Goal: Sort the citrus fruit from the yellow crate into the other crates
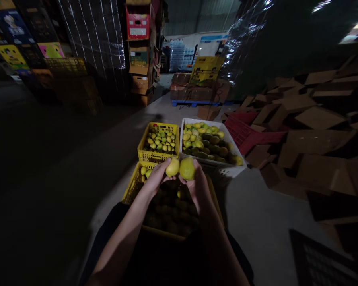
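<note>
My left hand [159, 174] is closed around a pale yellow lemon [172, 167]. Beside it, my right hand [198, 180] grips a larger, greener lemon [187, 169]. The two fruits are side by side, with a narrow gap between them. Both hands are above the near yellow crate [131, 186], which holds many similar fruits, mostly in shadow. Just beyond the hands stands a smaller-looking yellow crate [142, 153] of yellow and green lemons. To its right, a white crate [238, 161] holds yellow fruits at the back and darker green ones in front.
A red crate [241, 131] lies among heaped cardboard boxes [316, 139] on the right. At the back, a blue pallet [193, 103] carries boxes. Stacked cartons [139, 59] and a wrapped stack [92, 43] stand at the back left. Grey floor surrounds the crates.
</note>
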Demonstrator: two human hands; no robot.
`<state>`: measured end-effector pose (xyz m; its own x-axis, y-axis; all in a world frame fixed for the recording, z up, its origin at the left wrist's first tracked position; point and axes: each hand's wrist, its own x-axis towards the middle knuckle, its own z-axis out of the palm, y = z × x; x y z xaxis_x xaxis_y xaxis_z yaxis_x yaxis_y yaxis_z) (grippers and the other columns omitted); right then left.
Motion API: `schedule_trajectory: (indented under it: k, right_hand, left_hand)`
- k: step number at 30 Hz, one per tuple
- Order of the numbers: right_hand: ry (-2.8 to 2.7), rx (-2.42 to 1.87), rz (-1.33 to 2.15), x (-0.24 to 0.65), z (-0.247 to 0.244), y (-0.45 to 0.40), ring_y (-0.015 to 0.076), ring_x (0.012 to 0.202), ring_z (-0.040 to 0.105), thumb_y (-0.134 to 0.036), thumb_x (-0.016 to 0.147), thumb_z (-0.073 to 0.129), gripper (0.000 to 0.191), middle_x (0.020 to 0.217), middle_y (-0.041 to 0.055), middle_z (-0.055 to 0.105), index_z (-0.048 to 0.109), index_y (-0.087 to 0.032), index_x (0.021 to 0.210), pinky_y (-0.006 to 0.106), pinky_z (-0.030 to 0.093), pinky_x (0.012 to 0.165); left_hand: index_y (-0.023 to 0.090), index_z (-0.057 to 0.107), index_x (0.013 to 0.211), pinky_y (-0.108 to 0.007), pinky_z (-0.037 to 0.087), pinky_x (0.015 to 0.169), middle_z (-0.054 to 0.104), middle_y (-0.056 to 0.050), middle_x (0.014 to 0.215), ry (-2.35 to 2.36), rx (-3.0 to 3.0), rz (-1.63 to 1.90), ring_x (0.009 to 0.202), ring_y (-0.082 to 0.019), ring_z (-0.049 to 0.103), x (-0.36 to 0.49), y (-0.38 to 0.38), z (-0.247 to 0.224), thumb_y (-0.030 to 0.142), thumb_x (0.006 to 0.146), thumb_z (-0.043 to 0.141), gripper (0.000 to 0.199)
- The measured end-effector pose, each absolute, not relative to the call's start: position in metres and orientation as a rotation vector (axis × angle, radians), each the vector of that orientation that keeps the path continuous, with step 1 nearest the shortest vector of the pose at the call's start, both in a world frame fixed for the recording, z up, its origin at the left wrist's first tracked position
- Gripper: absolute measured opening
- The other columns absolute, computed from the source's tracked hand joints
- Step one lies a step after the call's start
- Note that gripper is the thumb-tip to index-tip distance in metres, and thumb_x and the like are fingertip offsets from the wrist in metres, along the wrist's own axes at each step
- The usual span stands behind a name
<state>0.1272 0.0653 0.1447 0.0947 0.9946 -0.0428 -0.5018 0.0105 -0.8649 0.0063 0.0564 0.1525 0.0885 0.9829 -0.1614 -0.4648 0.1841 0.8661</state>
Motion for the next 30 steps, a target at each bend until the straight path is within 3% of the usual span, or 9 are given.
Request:
schedule_trajectory:
  k: [5,8,12,15,18,21,24,30]
  right_hand:
    - [-0.76,-0.812,1.579,0.13,0.148,0.067,0.0102,0.039,0.043,-0.053,0.062,0.063,0.034,0.052,-0.0022,0.053,0.057,-0.02,0.068,0.022,0.026,0.032]
    - [-0.768,-0.907,1.651,0.131,0.147,0.069,0.0106,0.034,0.04,-0.059,0.065,0.058,0.039,0.054,-0.0006,0.056,0.057,-0.021,0.07,0.022,0.021,0.029]
    - [-0.79,-1.004,1.73,0.128,0.143,0.071,0.0101,0.033,0.04,-0.069,0.069,0.051,0.05,0.053,0.0018,0.058,0.058,-0.019,0.072,0.022,0.019,0.03]
    - [-0.73,-0.971,1.649,0.128,0.142,0.07,0.0111,0.042,0.049,-0.062,0.068,0.061,0.044,0.061,0.0027,0.063,0.061,-0.018,0.077,0.02,0.026,0.033]
    - [-0.701,-0.904,1.441,0.131,0.142,0.069,0.0121,0.061,0.061,-0.042,0.062,0.075,0.034,0.076,0.0003,0.068,0.062,-0.021,0.087,0.019,0.04,0.044]
    - [-0.749,-0.813,1.298,0.135,0.14,0.068,0.0138,0.078,0.064,-0.029,0.06,0.078,0.035,0.086,-0.001,0.068,0.061,-0.023,0.09,0.022,0.051,0.063]
    - [-0.725,-0.749,1.257,0.134,0.139,0.068,0.0156,0.086,0.065,-0.026,0.059,0.079,0.036,0.09,-0.0019,0.068,0.059,-0.024,0.089,0.032,0.053,0.082]
    - [-0.854,-0.784,1.184,0.14,0.146,0.066,0.0182,0.086,0.064,-0.031,0.058,0.08,0.039,0.091,-0.0003,0.068,0.062,-0.024,0.091,0.038,0.052,0.086]
  left_hand:
    - [0.015,0.062,0.064,-0.022,0.028,0.041,0.06,-0.006,0.048,0.961,0.82,1.158,0.038,-0.012,0.05,0.004,0.056,0.153,0.066,0.077,0.052,0.054]
    - [0.016,0.059,0.053,-0.023,0.022,0.039,0.056,-0.008,0.041,1.038,0.839,1.102,0.034,-0.011,0.046,0.003,0.056,0.153,0.074,0.077,0.042,0.065]
    - [0.016,0.059,0.053,-0.023,0.02,0.038,0.052,-0.006,0.038,1.069,0.855,1.09,0.033,-0.01,0.042,0.001,0.057,0.154,0.076,0.078,0.033,0.07]
    - [0.016,0.059,0.065,-0.022,0.029,0.042,0.057,-0.003,0.049,1.048,0.921,1.237,0.04,-0.01,0.047,0.002,0.057,0.153,0.068,0.079,0.047,0.054]
    - [0.018,0.06,0.087,-0.022,0.043,0.062,0.064,-0.002,0.076,1.006,1.04,1.468,0.065,-0.013,0.057,0.001,0.059,0.149,0.052,0.073,0.067,0.037]
    - [0.019,0.055,0.1,-0.023,0.044,0.08,0.063,-0.002,0.091,0.951,1.142,1.579,0.085,-0.014,0.057,-0.002,0.063,0.145,0.04,0.065,0.078,0.047]
    - [0.02,0.053,0.105,-0.025,0.045,0.081,0.062,-0.003,0.096,0.916,1.197,1.563,0.087,-0.015,0.058,-0.004,0.064,0.145,0.036,0.062,0.08,0.053]
    - [0.018,0.06,0.102,-0.028,0.046,0.085,0.064,-0.004,0.097,0.906,1.227,1.537,0.091,-0.017,0.059,-0.005,0.062,0.15,0.04,0.063,0.079,0.049]
